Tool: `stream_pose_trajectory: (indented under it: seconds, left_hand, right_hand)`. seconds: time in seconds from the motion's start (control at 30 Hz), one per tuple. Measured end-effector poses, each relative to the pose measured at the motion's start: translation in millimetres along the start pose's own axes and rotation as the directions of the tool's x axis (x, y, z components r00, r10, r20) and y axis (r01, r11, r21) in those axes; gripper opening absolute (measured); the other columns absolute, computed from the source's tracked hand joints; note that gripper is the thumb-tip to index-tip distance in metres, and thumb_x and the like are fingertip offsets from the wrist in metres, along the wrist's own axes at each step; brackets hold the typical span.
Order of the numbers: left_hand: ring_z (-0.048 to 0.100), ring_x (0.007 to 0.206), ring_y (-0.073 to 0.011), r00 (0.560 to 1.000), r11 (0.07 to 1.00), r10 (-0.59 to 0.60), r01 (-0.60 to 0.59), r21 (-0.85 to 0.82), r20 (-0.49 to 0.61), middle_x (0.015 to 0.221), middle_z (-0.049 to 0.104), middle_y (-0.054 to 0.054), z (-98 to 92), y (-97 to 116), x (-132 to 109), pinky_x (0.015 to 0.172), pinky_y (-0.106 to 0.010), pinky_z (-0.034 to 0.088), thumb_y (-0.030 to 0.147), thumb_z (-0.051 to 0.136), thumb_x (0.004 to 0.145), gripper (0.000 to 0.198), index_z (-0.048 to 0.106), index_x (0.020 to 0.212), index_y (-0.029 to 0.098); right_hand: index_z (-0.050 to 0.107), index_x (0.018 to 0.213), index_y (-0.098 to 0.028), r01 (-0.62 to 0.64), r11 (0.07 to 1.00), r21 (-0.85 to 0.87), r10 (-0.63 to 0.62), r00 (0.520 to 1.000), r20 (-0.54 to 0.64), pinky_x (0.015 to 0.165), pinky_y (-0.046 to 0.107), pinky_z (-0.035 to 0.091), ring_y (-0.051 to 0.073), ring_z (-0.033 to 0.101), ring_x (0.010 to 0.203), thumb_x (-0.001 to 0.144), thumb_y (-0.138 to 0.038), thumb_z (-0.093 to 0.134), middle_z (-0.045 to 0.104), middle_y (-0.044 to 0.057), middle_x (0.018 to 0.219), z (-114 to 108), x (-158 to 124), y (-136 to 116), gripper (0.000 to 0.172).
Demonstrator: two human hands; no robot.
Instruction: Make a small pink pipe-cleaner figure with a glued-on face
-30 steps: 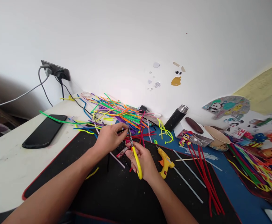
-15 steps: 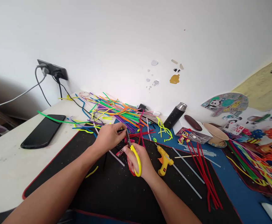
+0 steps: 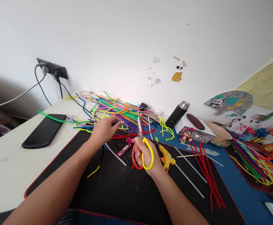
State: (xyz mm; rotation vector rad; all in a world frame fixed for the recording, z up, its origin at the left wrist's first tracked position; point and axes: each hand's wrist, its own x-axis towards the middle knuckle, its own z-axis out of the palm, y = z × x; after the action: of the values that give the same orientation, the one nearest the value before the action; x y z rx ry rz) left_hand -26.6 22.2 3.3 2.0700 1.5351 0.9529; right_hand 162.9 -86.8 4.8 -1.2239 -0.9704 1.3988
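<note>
My right hand (image 3: 146, 154) grips a pair of scissors (image 3: 143, 146) with one yellow and one red handle loop, blades pointing up and away from me over the black mat (image 3: 117, 193). My left hand (image 3: 103, 128) is stretched toward the heap of coloured pipe cleaners (image 3: 117, 113) at the back of the desk, fingers pinched together at the heap's near edge; what they pinch is too small to make out. Red pipe cleaner pieces (image 3: 133, 135) lie between the two hands.
A black phone (image 3: 44, 130) lies left on the white desk. A yellow glue gun (image 3: 166, 155), clear glue sticks (image 3: 189, 176), long red pipe cleaners (image 3: 208, 175), a dark flask (image 3: 177, 114), a paper bowl (image 3: 217, 132) and another pipe-cleaner pile (image 3: 258, 162) are right. Cables run to a wall socket (image 3: 52, 68).
The scissors left the piece held by my left hand and moved right, blades now raised. My left hand shifted left and back toward the coloured heap.
</note>
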Motion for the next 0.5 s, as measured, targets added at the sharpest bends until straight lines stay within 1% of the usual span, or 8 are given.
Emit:
stream_pose_trajectory:
  seconds: [0.07, 0.13, 0.2, 0.27, 0.3, 0.33, 0.4, 0.5]
  left_hand:
    - [0.066, 0.067, -0.0242, 0.995, 0.984, 0.007, -0.025, 0.178, 0.1, 0.069, 0.071, -0.003, 2.7, -8.9, 3.6, 0.059, -0.031, 0.038, 0.053, 0.052, 0.099, 0.038, 0.074, 0.089, 0.024]
    - [0.071, 0.081, -0.0299, 0.983, 0.94, 0.038, -0.098, 0.328, 0.182, 0.082, 0.075, -0.008, 3.4, -17.8, 6.2, 0.066, -0.034, 0.046, 0.05, 0.053, 0.099, 0.036, 0.076, 0.095, 0.023]
    - [0.071, 0.104, -0.0368, 0.981, 0.908, 0.063, -0.133, 0.398, 0.183, 0.105, 0.076, -0.015, 0.6, -22.9, 7.8, 0.083, -0.04, 0.052, 0.045, 0.061, 0.095, 0.036, 0.075, 0.116, 0.019]
    - [0.063, 0.122, -0.041, 0.982, 0.884, 0.112, -0.167, 0.436, 0.149, 0.125, 0.07, -0.021, -4.2, -20.1, 8.6, 0.098, -0.047, 0.05, 0.041, 0.066, 0.092, 0.05, 0.067, 0.133, 0.013]
    - [0.061, 0.125, -0.0408, 0.978, 0.874, 0.151, -0.202, 0.443, 0.147, 0.13, 0.068, -0.022, -6.1, -15.2, 9.0, 0.103, -0.048, 0.049, 0.039, 0.066, 0.092, 0.051, 0.065, 0.136, 0.012]
    - [0.062, 0.125, -0.0384, 0.966, 0.872, 0.189, -0.247, 0.423, 0.173, 0.129, 0.068, -0.02, -7.0, -8.3, 9.5, 0.104, -0.047, 0.049, 0.036, 0.065, 0.093, 0.045, 0.067, 0.132, 0.014]
    - [0.067, 0.114, -0.031, 0.908, 0.866, 0.279, -0.379, 0.326, 0.313, 0.114, 0.073, -0.012, -3.8, 8.7, 11.1, 0.099, -0.04, 0.051, 0.024, 0.06, 0.095, 0.023, 0.075, 0.112, 0.02]
    - [0.07, 0.099, -0.0232, 0.756, 0.819, 0.402, -0.549, 0.167, 0.516, 0.104, 0.074, -0.006, 13.3, 29.1, 17.2, 0.087, -0.032, 0.052, 0.011, 0.052, 0.095, 0.029, 0.077, 0.1, 0.024]
  right_hand:
    - [0.06, 0.09, -0.019, 0.037, 0.999, -0.011, -0.037, 0.999, -0.017, 0.031, 0.017, 0.028, 0.005, 0.038, 0.031, 0.083, -0.064, 0.077, 0.049, -0.01, 0.053, -8.4, 5.9, -5.2, 0.048]
    - [0.063, 0.094, -0.019, 0.076, 0.997, -0.028, -0.077, 0.996, -0.041, 0.032, 0.018, 0.03, 0.006, 0.039, 0.031, 0.084, -0.065, 0.075, 0.049, -0.01, 0.052, -15.9, 12.9, -9.8, 0.049]
    - [0.063, 0.093, -0.019, 0.101, 0.994, -0.03, -0.103, 0.992, -0.071, 0.032, 0.019, 0.031, 0.007, 0.04, 0.031, 0.082, -0.067, 0.076, 0.049, -0.01, 0.051, -22.0, 20.6, -14.1, 0.051]
    - [0.061, 0.09, -0.02, 0.12, 0.992, -0.038, -0.123, 0.989, -0.087, 0.031, 0.02, 0.032, 0.007, 0.04, 0.03, 0.08, -0.069, 0.077, 0.049, -0.01, 0.051, -26.7, 28.1, -18.0, 0.052]
    - [0.061, 0.089, -0.02, 0.138, 0.989, -0.045, -0.141, 0.986, -0.09, 0.031, 0.02, 0.032, 0.007, 0.04, 0.03, 0.08, -0.069, 0.077, 0.048, -0.01, 0.05, -28.6, 31.4, -19.6, 0.052]
    - [0.061, 0.089, -0.02, 0.152, 0.987, -0.053, -0.156, 0.983, -0.094, 0.03, 0.019, 0.031, 0.007, 0.04, 0.031, 0.08, -0.068, 0.077, 0.049, -0.01, 0.051, -30.3, 34.3, -20.9, 0.052]
    - [0.061, 0.089, -0.02, 0.176, 0.982, -0.071, -0.182, 0.979, -0.093, 0.03, 0.019, 0.031, 0.007, 0.041, 0.031, 0.081, -0.067, 0.077, 0.05, -0.01, 0.051, -33.3, 39.0, -21.6, 0.05]
    - [0.061, 0.092, -0.02, 0.207, 0.974, -0.098, -0.216, 0.971, -0.102, 0.029, 0.018, 0.031, 0.008, 0.043, 0.031, 0.084, -0.065, 0.074, 0.05, -0.01, 0.051, -37.8, 43.6, -15.9, 0.047]
